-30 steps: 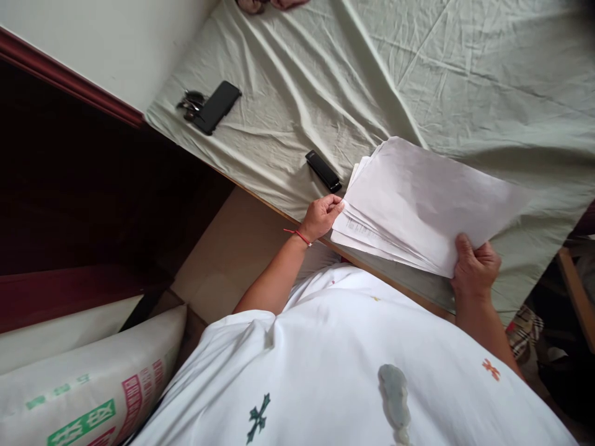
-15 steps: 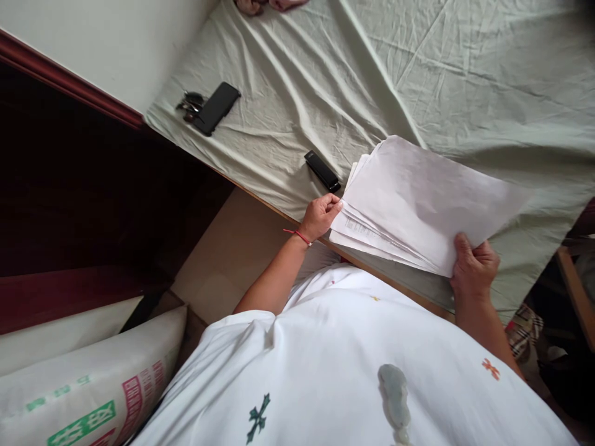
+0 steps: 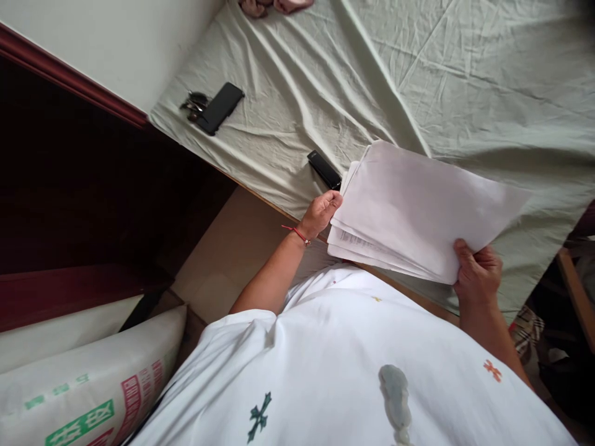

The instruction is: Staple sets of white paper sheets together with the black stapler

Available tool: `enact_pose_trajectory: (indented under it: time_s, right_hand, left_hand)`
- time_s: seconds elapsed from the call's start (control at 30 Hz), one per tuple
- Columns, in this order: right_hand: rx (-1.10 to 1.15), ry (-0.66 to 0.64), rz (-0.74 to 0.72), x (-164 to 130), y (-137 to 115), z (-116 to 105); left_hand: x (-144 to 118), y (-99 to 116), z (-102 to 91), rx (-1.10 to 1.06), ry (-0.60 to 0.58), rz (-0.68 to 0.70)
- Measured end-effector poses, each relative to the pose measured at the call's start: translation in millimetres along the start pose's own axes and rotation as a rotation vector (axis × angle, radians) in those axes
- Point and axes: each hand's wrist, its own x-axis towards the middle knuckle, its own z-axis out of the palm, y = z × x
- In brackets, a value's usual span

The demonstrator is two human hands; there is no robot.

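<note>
Papers have slid a little leftward since half a second ago, and their near-left edge now comes right up against the lower end of the black stapler in my sight, where a gap showed then.

Seen from the head view, both hands have hold of the stack above the pale green cloth. The left hand, a red string at its wrist, is closed to a pinch on the left edge; the right hand grips the lower right corner, thumb on top. The top sheet's face looks blank to me, but a sheet peeking out below carries rows of fine print, too small to read. Small pale lettering sits near the stapler's upper end, also beyond reading.

Plainest of all is the writing on the white sack at lower left: pale characters in a green block, more in pinkish red beside it, and faint green ones above. They slant away, so I cannot make out the words. Farther up the cloth lies a flat black phone.
</note>
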Motion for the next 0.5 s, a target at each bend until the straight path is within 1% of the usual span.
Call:
enact_pose_trajectory:
  time_s: [0.1,0.2,0.27,0.37,0.43,0.5]
  right_hand:
    - [-0.011,-0.032,-0.01,-3.3,0.0,-6.6]
    - [-0.037,-0.081,-0.046,-2.7,-4.4,-13.1]
    - [-0.051,-0.109,-0.087,-0.4,-12.1,-13.9]
    - [-0.003,-0.111,-0.182,3.6,-29.6,-7.8]
    - [0.049,-0.101,-0.268,5.3,-42.0,-1.9]
    - [0.062,-0.107,-0.319,6.1,-51.2,1.1]
  left_hand:
    - [2.7,-0.7,0.8,-0.036,-0.012,-0.016]
    - [5.8,6.3,1.5,-0.056,0.008,0.061]
    - [8.7,16.8,1.5,-0.064,0.011,0.131]
    - [12.9,37.0,0.5,-0.048,0.001,0.213]
    - [13.9,48.6,-1.4,-0.016,0.022,0.273]
    - [12.8,55.4,-4.7,0.025,0.056,0.309]
